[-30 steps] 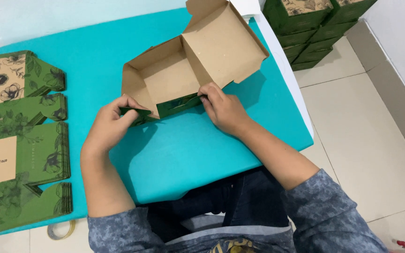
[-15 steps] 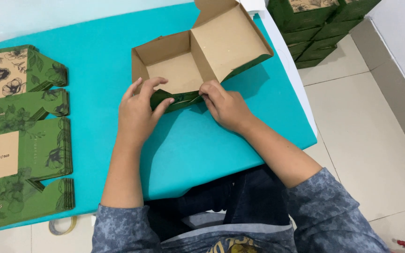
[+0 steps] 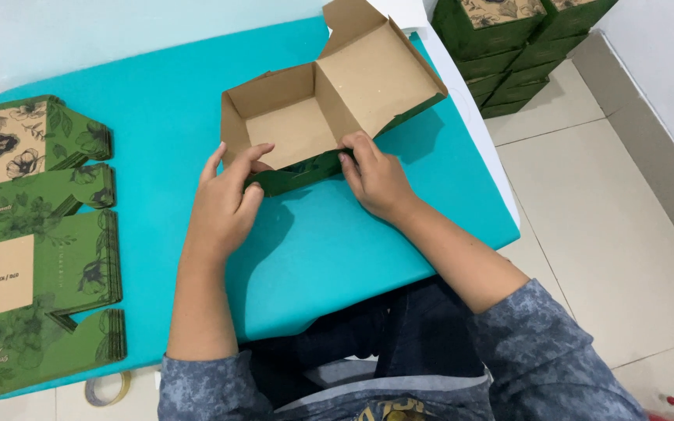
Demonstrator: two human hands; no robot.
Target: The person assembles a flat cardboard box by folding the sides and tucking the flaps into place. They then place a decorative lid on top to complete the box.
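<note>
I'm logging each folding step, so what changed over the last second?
The left hand slid right from the box's left corner and now grips its green front wall beside the right hand, which kept its hold. The flat stack on the table stayed put.

Half-folded cardboard box (image 3: 317, 117), green printed outside, plain brown inside, lid flap open beyond the hands. Left hand (image 3: 224, 206): fingers curled over the box's near left corner, thumb on the green front wall. Right hand (image 3: 376, 179): fingertips pressing the front wall's right end. Turquoise tabletop (image 3: 329, 234) beneath both. Stack of flat green floral box blanks (image 3: 37, 242), well left of the left hand. Stacked finished green boxes (image 3: 520, 47) on the floor, beyond the right hand. Tape roll (image 3: 107, 387), near the left elbow.
</note>
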